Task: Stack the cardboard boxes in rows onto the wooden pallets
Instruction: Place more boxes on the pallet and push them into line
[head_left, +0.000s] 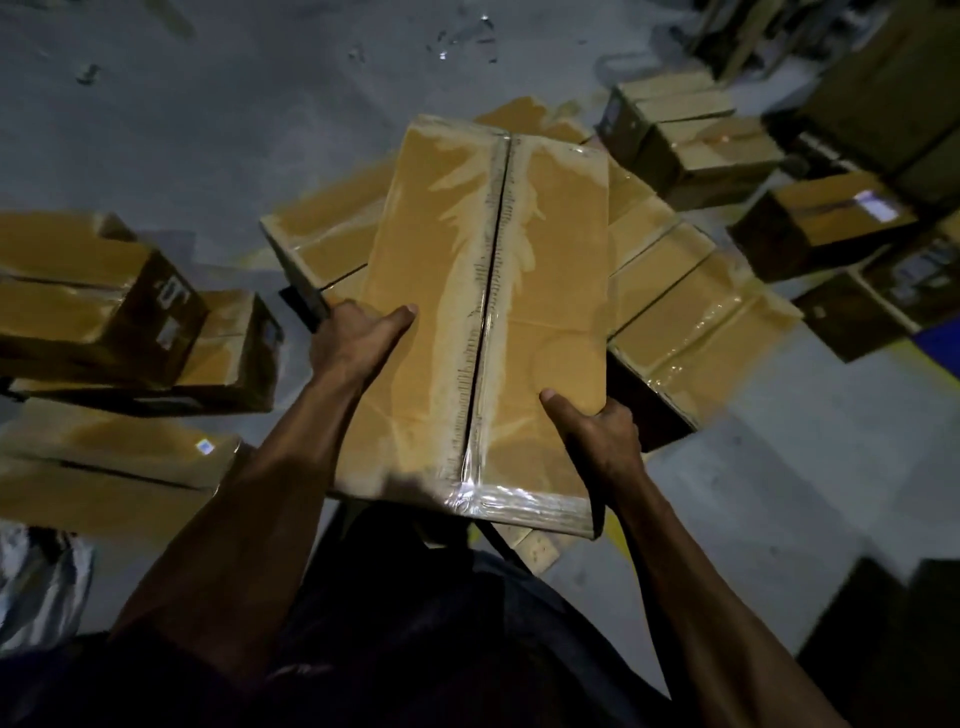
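You've got the long cardboard box (483, 322) up in both hands, carried lengthwise out in front of you over the row of boxes (691, 312) already laid down below. Your left hand (353, 338) grips the left edge, thumb flat on the top face, fingers wrapped out of sight underneath. Your right hand (597, 426) clamps the right edge nearer the close end, thumb on top as well.

It's a flat, stiff slab of corrugated board, sharp-cornered, with a seam running down the middle under a wide strip of clear tape (488, 291). That tape is glossy and catches the light, so I'd expect it to be slick; keep your thumbs on bare brown card, as they are. Two hands on it suggests some weight, and the length will make the far end want to dip. Holding the long sides looks right to me. The card seems firm enough not to buckle, though the corners would dent if dropped onto the grey floor (208, 130).
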